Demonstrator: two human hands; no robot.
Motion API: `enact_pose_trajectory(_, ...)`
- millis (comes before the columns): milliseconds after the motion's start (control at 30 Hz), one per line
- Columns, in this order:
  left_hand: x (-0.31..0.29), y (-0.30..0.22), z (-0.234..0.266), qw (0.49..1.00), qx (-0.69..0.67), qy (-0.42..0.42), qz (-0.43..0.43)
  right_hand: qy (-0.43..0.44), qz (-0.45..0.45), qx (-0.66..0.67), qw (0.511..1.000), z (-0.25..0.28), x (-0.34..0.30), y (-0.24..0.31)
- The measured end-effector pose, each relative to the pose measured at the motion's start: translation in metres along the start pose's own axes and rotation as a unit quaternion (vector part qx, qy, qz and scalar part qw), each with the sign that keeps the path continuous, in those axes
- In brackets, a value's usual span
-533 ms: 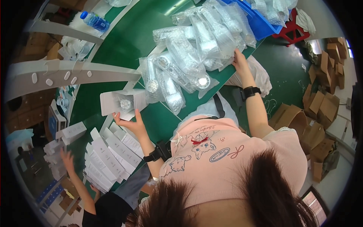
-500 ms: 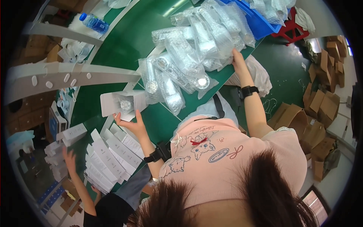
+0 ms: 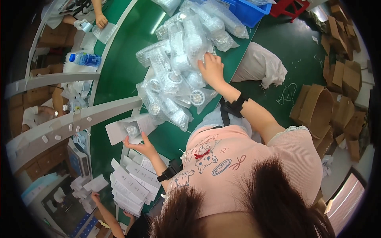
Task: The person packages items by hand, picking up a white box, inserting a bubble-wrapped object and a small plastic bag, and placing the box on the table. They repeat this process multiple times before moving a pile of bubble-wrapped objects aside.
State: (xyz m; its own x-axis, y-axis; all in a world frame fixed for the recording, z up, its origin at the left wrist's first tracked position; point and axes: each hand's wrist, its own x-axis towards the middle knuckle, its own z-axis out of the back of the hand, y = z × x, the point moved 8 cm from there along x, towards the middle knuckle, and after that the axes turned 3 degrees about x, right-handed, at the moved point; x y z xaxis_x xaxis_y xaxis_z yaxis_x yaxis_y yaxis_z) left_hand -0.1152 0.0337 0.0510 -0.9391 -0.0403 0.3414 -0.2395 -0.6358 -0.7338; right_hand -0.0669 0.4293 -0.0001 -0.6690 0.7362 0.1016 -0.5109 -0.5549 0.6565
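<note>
My left hand (image 3: 142, 148) grips an open white cardboard box (image 3: 116, 133) from its near side, thumb and fingers apart along it. Inside the box shows a bubble-wrapped item (image 3: 132, 130). To the right, my right hand (image 3: 212, 70) lies on the edge of a heap of clear bubble-wrap packages (image 3: 174, 59), fingers spread over the plastic. Round, shiny ends show through several packages, such as the one nearest me (image 3: 197, 97). What kind of item they wrap is unclear.
White boxes (image 3: 133, 182) lie stacked at the left of the green table (image 3: 119, 71). A blue crate (image 3: 248, 14) stands at the far right. A white sack (image 3: 260, 65) and cardboard boxes (image 3: 313, 105) lie on the floor. Co-workers' hands (image 3: 101, 20) show at the left; a bottle (image 3: 85, 59) stands nearby.
My right hand has shifted left from the heap's right side onto its near right edge. My left hand stays at the box. The whole view has turned a little, and another co-worker's hand has come in.
</note>
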Motion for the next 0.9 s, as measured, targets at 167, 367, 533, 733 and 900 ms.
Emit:
enact_pose_trajectory(167, 0.005, -0.004, -0.001, 1.0, 0.015, 0.006, -0.001, 0.024, 0.024, 0.077, 0.996, -0.018, 0.011, -0.035)
enact_pose_trajectory(367, 0.0, -0.008, 0.005, 0.997, 0.073, -0.009, -0.014, 0.05, -0.329, 0.401, 0.853, -0.035, 0.04, -0.12)
enact_pose_trajectory(533, -0.002, -0.004, -0.001, 0.998, 0.05, -0.03, 0.007, 0.151, -0.239, 0.259, 0.924, -0.069, 0.075, -0.142)
enact_pose_trajectory(733, -0.004, 0.009, 0.019, 0.997, 0.043, -0.048, 0.033, 0.026, 0.058, -0.156, 0.986, 0.026, 0.055, -0.013)
enact_pose_trajectory(900, 0.01, -0.006, 0.035, 0.993, 0.077, -0.053, 0.064, -0.059, 0.2, 0.102, 0.973, 0.088, 0.018, 0.054)
